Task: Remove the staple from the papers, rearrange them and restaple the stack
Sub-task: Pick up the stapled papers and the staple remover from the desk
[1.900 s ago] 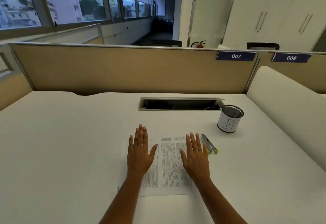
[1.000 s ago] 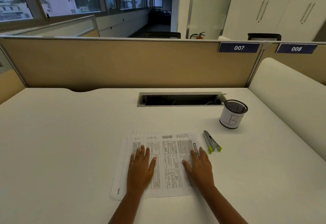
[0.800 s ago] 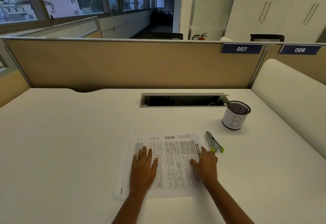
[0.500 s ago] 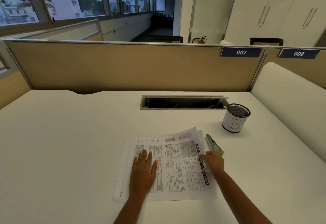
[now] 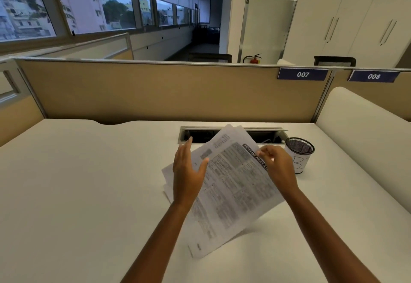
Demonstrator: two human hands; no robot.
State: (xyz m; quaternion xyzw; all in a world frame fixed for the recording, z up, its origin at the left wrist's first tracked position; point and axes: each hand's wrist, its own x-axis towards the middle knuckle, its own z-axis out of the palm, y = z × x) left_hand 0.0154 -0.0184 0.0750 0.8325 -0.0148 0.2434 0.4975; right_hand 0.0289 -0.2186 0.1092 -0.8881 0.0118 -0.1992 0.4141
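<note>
Desk (image 5: 89,193): white, bare apart from the work items. Papers (image 5: 233,189) are lifted at the right edge, tilted, sheets fanned; lower left corner near the desk. Right hand (image 5: 278,167) pinches the papers' upper right edge. Left hand (image 5: 189,171) is spread, fingers apart, at the papers' left side; contact unclear. Judgement: early stage; staple not visible, removal not confirmed; rearranging and restapling remain. Cup (image 5: 299,154): mesh rim, marked "B", just right of the right hand; contents cannot be seen.
</note>
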